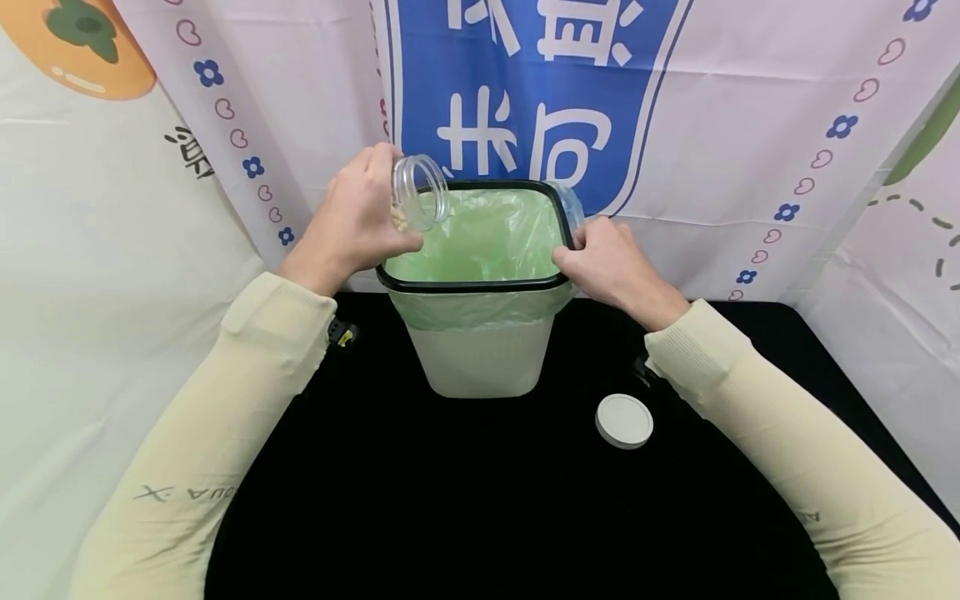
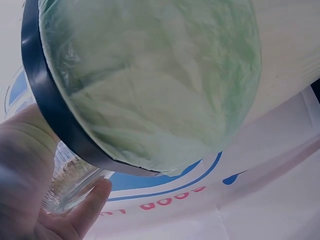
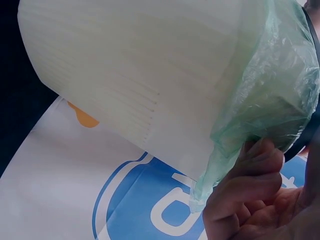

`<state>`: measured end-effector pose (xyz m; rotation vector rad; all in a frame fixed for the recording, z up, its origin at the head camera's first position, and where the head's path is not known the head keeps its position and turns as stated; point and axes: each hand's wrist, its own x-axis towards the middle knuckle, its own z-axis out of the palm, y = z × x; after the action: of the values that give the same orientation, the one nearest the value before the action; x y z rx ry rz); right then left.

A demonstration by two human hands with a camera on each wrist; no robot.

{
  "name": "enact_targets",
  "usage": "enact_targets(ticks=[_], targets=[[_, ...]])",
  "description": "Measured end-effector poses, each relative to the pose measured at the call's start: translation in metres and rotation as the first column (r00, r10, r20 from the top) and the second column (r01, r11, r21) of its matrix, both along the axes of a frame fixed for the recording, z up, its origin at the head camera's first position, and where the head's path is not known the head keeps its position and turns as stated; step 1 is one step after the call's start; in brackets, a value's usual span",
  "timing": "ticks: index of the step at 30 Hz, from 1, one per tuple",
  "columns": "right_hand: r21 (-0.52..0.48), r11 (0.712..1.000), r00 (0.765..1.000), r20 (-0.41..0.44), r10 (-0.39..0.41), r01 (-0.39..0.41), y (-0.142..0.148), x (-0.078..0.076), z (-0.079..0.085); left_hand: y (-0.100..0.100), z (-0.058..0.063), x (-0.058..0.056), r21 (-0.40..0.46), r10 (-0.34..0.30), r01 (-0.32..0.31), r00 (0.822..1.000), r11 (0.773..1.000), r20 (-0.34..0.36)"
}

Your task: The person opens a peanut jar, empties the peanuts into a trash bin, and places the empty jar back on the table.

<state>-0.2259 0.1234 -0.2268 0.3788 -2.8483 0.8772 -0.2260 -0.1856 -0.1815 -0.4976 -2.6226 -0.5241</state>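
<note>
A pale trash can (image 1: 483,362) with a black rim (image 1: 480,286) is lined with a green plastic bag (image 1: 487,237), whose edge folds over the outside. My left hand (image 1: 356,212) grips a clear jar (image 1: 422,190), tipped on its side at the can's left rim, its mouth towards the inside. Small light-coloured pieces (image 2: 70,172) lie inside the jar. On the opposite side, my right hand (image 1: 618,262) holds the rim, thumb on top. In the right wrist view its curled fingers (image 3: 250,185) are beside the bag's loose edge (image 3: 202,187).
A round white lid (image 1: 625,421) lies on the black tabletop (image 1: 465,492), right of the can. Behind the can hangs a printed cloth (image 1: 330,100) with a blue panel. White cloths also flank the table at left and right.
</note>
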Motion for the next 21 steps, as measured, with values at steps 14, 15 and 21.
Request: enact_targets(ticks=[14,15,21], targets=[[-0.005,1.000,1.000,0.005,0.002,-0.002,-0.0005,0.0002,0.0004,0.0032,0.0043,0.0002,-0.040,-0.001,0.002,1.000,0.999,0.027],[-0.006,1.000,1.000,0.005,0.001,-0.001,-0.0004,0.0002,0.0004,0.0033,0.0044,0.0002,-0.042,-0.002,0.003,1.000,0.999,0.028],[-0.005,1.000,1.000,0.005,0.000,0.000,-0.0004,0.0005,0.0004,0.0036,0.0048,-0.0004,-0.060,-0.011,0.012,1.000,0.998,0.016]])
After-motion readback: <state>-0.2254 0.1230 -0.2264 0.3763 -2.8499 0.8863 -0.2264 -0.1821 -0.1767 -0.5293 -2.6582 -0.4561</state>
